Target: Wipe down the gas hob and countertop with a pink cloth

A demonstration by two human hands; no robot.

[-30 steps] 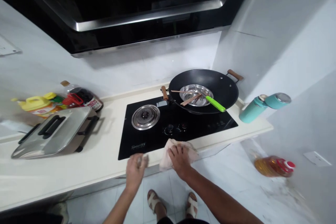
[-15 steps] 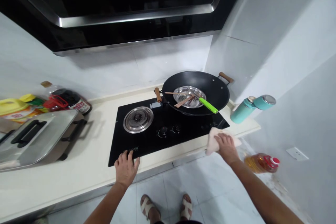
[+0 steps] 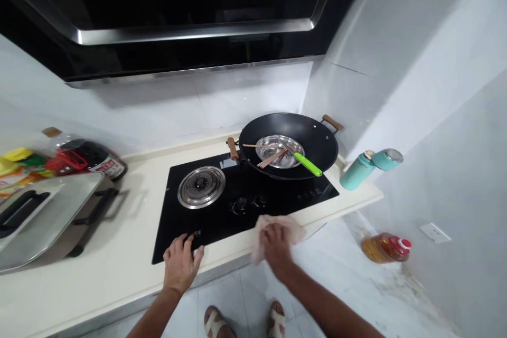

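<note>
I've got a passage between the lidded pan (image 3: 51, 222) and cooktop (image 3: 178, 227); wok (image 3: 273, 122) blocks me right rear, flask (image 3: 357, 171) just beside it.

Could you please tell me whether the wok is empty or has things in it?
Not empty: the wok holds a metal dish, wooden sticks and a green-handled utensil.

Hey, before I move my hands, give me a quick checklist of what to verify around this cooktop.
1. Right hand on the cloth: ok, the right hand lies over the pale cloth.
2. Cloth wholly on the counter: not ok, part droops over the front edge.
3. Left hand apart from the cloth: ok, the left hand is at the cooktop's front left edge.
4. Wok away from both hands: ok, it sits toward the cooktop's back right.
5. Knobs turned off: cannot tell, their markings are too small.
</note>
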